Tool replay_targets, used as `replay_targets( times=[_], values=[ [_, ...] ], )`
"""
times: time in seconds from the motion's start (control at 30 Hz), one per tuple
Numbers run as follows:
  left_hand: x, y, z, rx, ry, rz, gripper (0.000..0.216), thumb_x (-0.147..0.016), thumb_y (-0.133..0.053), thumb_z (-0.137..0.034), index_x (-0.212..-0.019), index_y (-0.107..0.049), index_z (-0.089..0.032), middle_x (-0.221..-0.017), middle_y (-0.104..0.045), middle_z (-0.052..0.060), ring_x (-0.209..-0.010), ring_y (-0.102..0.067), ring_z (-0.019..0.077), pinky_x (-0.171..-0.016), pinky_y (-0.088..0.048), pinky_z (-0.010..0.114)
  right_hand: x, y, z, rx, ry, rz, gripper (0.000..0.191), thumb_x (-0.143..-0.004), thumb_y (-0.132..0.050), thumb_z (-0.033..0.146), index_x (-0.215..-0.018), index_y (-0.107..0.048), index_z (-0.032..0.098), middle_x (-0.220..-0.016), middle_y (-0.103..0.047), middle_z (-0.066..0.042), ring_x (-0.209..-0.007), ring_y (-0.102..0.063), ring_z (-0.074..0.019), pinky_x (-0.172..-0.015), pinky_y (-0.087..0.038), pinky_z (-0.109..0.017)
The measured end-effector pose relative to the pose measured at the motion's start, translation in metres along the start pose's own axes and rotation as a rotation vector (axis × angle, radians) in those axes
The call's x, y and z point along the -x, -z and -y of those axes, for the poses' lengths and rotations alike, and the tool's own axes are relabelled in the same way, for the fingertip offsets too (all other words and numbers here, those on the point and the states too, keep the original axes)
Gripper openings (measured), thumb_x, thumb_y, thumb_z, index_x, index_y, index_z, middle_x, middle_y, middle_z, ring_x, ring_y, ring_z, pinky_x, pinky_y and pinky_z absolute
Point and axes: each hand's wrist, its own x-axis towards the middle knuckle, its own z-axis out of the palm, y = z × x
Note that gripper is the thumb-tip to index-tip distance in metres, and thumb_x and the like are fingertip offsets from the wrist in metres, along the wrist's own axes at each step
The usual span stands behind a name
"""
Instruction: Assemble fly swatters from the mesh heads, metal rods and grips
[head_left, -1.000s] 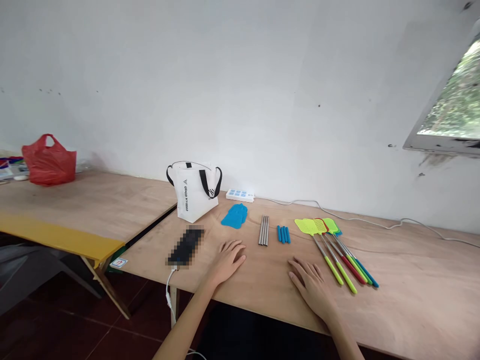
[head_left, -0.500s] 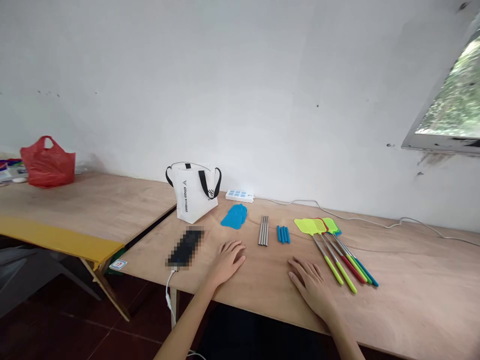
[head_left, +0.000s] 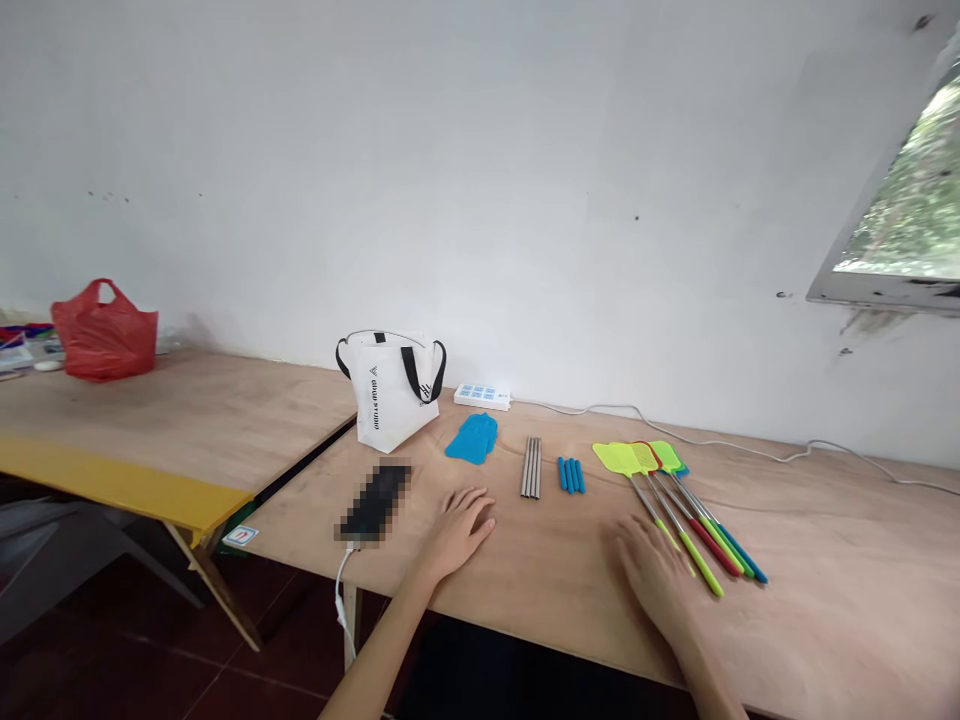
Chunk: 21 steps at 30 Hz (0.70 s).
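My left hand [head_left: 459, 530] rests palm down on the wooden table [head_left: 555, 580], fingers stretched out, holding nothing. Beyond it lie some flat blue fly swatter heads [head_left: 472, 440]. Farther right are a row of metal tubes [head_left: 531, 468] and several short blue handle grips [head_left: 571, 475]. Smeared by motion, my right hand [head_left: 651, 565] is beside the assembled fly swatters [head_left: 694, 515] and overlaps the leftmost yellow-green handle in view; whether it touches it I cannot tell. Its fingers look extended. The swatters have yellow-green, red and blue parts and lie fanned out.
A white bag [head_left: 394, 395] with black handles stands at the back left, a white power strip [head_left: 482, 397] by the wall. A blurred-out dark device [head_left: 375, 503] with a white cable lies at left. Another table [head_left: 187, 400] carries a red plastic bag [head_left: 105, 332].
My right hand has moved right, from bare table to the leftmost swatter handle. My left hand stays where it was. The view has shifted slightly.
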Motion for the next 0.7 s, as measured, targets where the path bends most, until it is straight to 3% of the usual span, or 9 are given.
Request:
replay_targets(
  times=[0.17,0.27,0.43,0.7],
  values=[
    [0.000,-0.002,0.001,-0.001,-0.008,-0.011,0.033,-0.101,-0.048,-0.038,-0.130,-0.060,-0.027,-0.147,-0.054,0.004,-0.141,-0.045,0.0246,-0.121,-0.032,0.049,-0.021,0.011,-0.033,0.212,-0.247,0.010,0.046,-0.100,-0.031,0.040,-0.133,-0.057,0.021,-0.131,-0.061,-0.016,-0.123,-0.058,-0.0323,-0.100,-0.047,-0.051],
    [0.000,-0.002,0.002,0.003,-0.014,-0.028,0.033,-0.101,-0.047,-0.039,-0.130,-0.060,-0.028,-0.147,-0.055,0.004,-0.140,-0.046,0.0243,-0.121,-0.033,0.049,-0.041,0.020,-0.036,0.297,-0.285,0.093,0.048,-0.101,-0.033,0.047,-0.131,-0.057,0.017,-0.126,-0.061,-0.019,-0.124,-0.056,-0.0342,-0.098,-0.046,-0.053],
    [0.001,-0.003,0.003,0.005,-0.017,-0.026,0.032,-0.101,-0.047,-0.038,-0.129,-0.060,-0.028,-0.147,-0.054,0.004,-0.140,-0.046,0.0243,-0.121,-0.033,0.049,-0.072,0.023,-0.040,0.349,-0.362,0.216,0.051,-0.101,-0.034,0.052,-0.125,-0.057,0.013,-0.135,-0.055,-0.025,-0.130,-0.052,-0.0375,-0.098,-0.043,-0.054],
    [0.000,-0.002,0.002,0.006,-0.009,-0.020,0.032,-0.101,-0.048,-0.038,-0.129,-0.060,-0.028,-0.147,-0.055,0.004,-0.141,-0.045,0.0243,-0.121,-0.033,0.050,-0.086,0.022,-0.051,0.300,-0.280,0.324,0.034,-0.100,-0.035,0.031,-0.116,-0.061,0.016,-0.117,-0.068,-0.018,-0.106,-0.068,-0.0296,-0.087,-0.049,-0.041]
  ],
)
